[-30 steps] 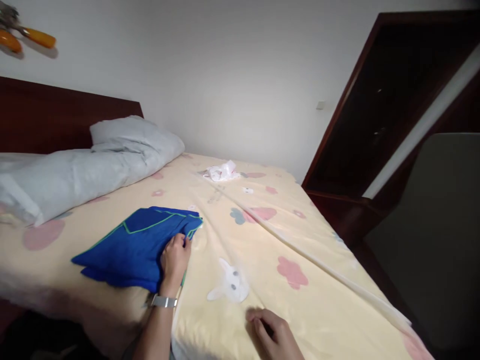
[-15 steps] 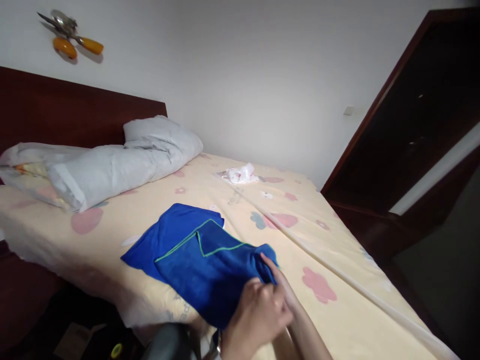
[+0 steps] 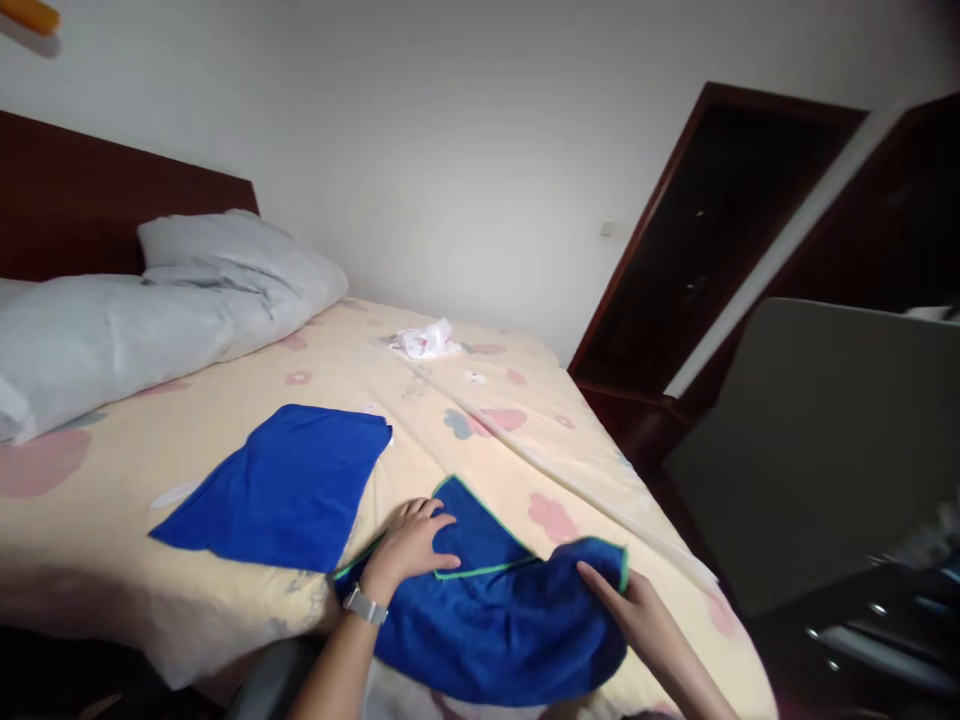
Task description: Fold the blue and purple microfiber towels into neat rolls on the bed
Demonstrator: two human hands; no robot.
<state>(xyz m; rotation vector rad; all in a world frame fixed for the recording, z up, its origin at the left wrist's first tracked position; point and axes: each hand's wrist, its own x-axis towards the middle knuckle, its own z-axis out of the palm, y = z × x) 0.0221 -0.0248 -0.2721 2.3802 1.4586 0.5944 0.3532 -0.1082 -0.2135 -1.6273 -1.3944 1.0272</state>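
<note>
A dark blue cloth with green edging lies partly folded along the near side of the bed, one corner turned over. My left hand, a silver watch at its wrist, rests on the cloth's left part with fingers spread. At the right end, my right hand grips the cloth's edge, thumb on top and fingers hidden underneath. Left of them is a brighter blue cloth, lying flat and apart from the dark one.
The bed has a cream patterned sheet. A grey quilt is bunched by the dark headboard. Toward the wall lies a crumpled white plastic bag. A grey panel stands right of the bed.
The dark blue cloth has moved right, off the brighter one. My left hand has gone from a closed fist near my right hand to spread fingers farther left. The view has turned right.
</note>
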